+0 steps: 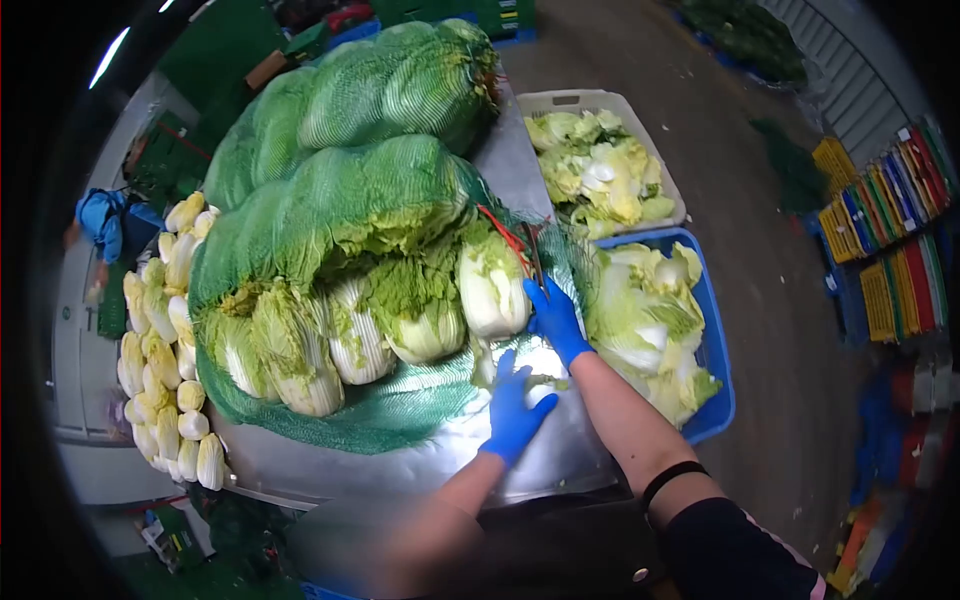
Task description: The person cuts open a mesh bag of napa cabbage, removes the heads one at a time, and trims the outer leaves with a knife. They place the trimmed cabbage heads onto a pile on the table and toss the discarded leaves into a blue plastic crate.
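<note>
Right fingers point(548, 300) gripping tool point(535, 258), netted cabbages point(350, 300), leaf-filled crate point(718, 412)

Left hand point(515, 405) splayed — right hand point(555, 318) clenched.

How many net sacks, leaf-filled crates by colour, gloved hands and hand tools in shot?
Net sacks: 2 (upper sack, lower sack)
White crate: 1
Blue crate: 1
Gloved hands: 2 (left hand, right hand)
Tool: 1, dark and thin, in the right hand
Total: 7
</note>
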Tool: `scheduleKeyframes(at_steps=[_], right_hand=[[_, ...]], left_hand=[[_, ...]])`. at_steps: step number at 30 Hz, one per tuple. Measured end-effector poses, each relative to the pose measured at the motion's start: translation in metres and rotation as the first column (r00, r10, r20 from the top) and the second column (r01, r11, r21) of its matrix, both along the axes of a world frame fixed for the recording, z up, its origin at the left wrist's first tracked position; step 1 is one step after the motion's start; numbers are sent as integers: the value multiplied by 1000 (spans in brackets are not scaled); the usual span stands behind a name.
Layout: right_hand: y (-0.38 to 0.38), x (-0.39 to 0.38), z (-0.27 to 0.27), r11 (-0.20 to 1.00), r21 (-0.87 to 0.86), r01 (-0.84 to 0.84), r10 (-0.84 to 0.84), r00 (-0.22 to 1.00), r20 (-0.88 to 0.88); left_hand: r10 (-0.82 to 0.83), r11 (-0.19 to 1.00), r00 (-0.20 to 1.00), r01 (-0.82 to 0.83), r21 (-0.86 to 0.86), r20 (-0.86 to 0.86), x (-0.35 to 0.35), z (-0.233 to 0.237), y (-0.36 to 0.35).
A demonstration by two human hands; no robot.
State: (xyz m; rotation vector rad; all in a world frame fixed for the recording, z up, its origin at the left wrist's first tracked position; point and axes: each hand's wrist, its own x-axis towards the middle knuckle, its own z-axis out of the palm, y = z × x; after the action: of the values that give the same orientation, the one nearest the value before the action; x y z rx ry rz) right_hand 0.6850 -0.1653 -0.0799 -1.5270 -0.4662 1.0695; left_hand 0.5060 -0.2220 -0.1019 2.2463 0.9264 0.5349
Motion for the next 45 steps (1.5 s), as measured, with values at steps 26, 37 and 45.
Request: scheduleKeyframes(at_steps=[26, 37, 45], right_hand=[[5, 42, 8, 984, -37, -175, 131, 845, -518], [-27, 15, 41, 982, 75, -175, 190, 912, -365], [-56, -5, 15, 952, 193, -236, 218, 970, 109]], left_hand=[[534, 519, 833, -188, -834, 144, 41, 116, 97], [541, 825, 794, -436, -361, 278, 43, 91, 47], [505, 811, 805, -319, -491, 311, 19, 71, -16]])
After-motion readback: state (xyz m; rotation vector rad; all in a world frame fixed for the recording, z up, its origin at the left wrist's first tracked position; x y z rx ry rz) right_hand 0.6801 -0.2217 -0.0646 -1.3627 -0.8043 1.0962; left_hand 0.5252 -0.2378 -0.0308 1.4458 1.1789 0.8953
